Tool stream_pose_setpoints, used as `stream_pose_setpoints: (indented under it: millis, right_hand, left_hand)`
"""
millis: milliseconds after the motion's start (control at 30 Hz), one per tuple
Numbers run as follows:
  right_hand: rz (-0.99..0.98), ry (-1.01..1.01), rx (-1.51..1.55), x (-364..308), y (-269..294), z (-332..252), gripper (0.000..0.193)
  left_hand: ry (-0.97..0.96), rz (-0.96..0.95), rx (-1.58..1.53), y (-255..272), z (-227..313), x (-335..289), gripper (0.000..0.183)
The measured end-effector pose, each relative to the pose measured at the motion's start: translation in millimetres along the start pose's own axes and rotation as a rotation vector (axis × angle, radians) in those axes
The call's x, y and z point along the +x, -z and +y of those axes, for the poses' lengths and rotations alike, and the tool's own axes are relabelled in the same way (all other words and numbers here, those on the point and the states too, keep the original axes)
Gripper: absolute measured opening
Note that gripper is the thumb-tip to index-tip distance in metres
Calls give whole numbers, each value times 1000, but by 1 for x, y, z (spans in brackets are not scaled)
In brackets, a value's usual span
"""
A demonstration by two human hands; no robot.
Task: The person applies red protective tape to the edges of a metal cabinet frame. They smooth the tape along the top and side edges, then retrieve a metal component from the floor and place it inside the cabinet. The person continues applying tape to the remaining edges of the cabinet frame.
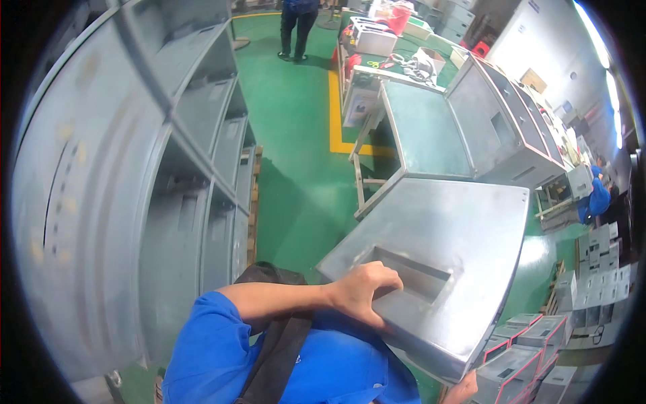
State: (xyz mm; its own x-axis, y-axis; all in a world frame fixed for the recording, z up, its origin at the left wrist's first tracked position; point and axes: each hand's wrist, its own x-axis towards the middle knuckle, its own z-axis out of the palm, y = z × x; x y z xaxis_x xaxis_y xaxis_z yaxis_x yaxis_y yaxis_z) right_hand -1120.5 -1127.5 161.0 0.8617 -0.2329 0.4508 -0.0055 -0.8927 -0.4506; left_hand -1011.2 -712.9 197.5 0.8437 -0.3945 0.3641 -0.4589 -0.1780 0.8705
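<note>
In front of my body I carry a large grey sheet-metal box, tilted, with a rectangular recess in its broad face. My left hand is closed on it, the fingers hooked over the edge of the recess and the thumb lower on the face. At the box's lower right corner part of my right hand shows, gripping the edge from beneath; most of its fingers are hidden behind the metal. The far end of the box is close to a work table with a pale green top.
Tall stacked grey metal cabinets line my left side on a pallet. More metal boxes stand beyond the table, and others with red edging are at lower right. A person stands far ahead; another in blue is at right.
</note>
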Motion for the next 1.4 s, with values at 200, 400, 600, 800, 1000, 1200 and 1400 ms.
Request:
stream_pose_setpoints:
  millis: [200,400,600,800,1000,1200,1400]
  right_hand:
    - [121,-27,-146,13,-82,-52,23]
    - [17,23,-234,98,-131,-146,24]
    - [67,-72,-157,157,-191,-270,25]
    - [119,-126,-170,199,-272,-368,32]
    - [18,-2,-194,281,-317,-458,30]
    - [-25,23,-245,343,-359,-482,29]
    - [-84,41,-276,397,-394,-469,26]
  left_hand:
    - [-213,-127,-71,96,-83,92,49]
    - [-167,-158,-121,191,-134,147,48]
    - [-159,-243,-197,289,-208,208,48]
    - [-102,-324,-248,394,-286,270,56]
    - [172,-305,-516,438,-382,307,66]
    - [252,-333,-750,440,-457,354,67]
    - [358,-352,-803,433,-498,420,66]
